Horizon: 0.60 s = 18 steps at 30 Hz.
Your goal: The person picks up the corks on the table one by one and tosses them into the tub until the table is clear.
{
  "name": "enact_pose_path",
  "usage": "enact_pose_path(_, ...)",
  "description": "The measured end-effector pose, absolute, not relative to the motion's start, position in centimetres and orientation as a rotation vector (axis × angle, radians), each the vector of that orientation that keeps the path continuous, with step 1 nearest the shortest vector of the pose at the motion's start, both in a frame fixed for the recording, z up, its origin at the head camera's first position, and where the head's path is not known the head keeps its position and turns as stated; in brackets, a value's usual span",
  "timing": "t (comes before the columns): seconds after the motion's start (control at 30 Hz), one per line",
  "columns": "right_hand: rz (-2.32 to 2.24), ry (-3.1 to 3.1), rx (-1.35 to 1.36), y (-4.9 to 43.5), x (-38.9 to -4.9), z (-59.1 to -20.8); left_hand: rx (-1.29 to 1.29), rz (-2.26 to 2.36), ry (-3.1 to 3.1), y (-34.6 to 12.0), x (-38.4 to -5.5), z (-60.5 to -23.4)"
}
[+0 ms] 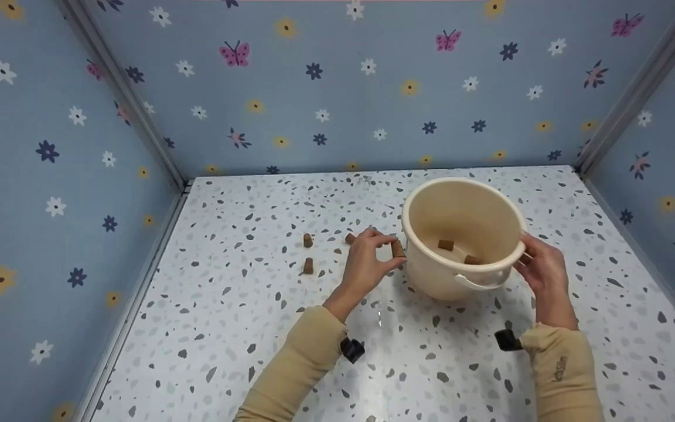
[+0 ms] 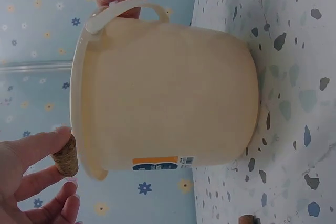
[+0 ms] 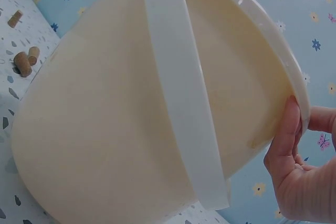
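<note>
A cream plastic bucket (image 1: 440, 275) stands tilted on the table, with two corks (image 1: 446, 244) visible inside it. My left hand (image 1: 362, 261) pinches a cork (image 1: 397, 248) between thumb and fingers, right beside the bucket's left rim. In the left wrist view that held cork (image 2: 65, 157) overlaps the edge of the rim. On the bucket's right side, my right hand (image 1: 545, 266) grips the rim, with fingers under its lip in the right wrist view. The white carrying handle (image 3: 181, 93) hangs down along the bucket's near side.
Left of the bucket, two corks (image 1: 309, 266) stand on the speckled white table (image 1: 238, 305), and another cork (image 1: 350, 238) is partly hidden behind my left hand. Blue flowered panels (image 1: 343, 88) enclose the table at the back and on both sides.
</note>
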State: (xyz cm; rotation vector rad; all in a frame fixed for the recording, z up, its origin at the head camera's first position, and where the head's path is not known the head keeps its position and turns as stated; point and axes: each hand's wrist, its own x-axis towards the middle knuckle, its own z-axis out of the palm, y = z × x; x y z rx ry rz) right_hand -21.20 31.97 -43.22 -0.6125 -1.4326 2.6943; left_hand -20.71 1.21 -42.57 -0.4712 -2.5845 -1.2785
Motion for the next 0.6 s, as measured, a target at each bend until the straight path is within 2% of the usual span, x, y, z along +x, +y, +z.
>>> enact_pose_path(0.6,2.710,-1.420,-0.625,32.0,-21.2,-43.2,-0.583,-1.339,-2.482,4.5,-20.8,-40.8)
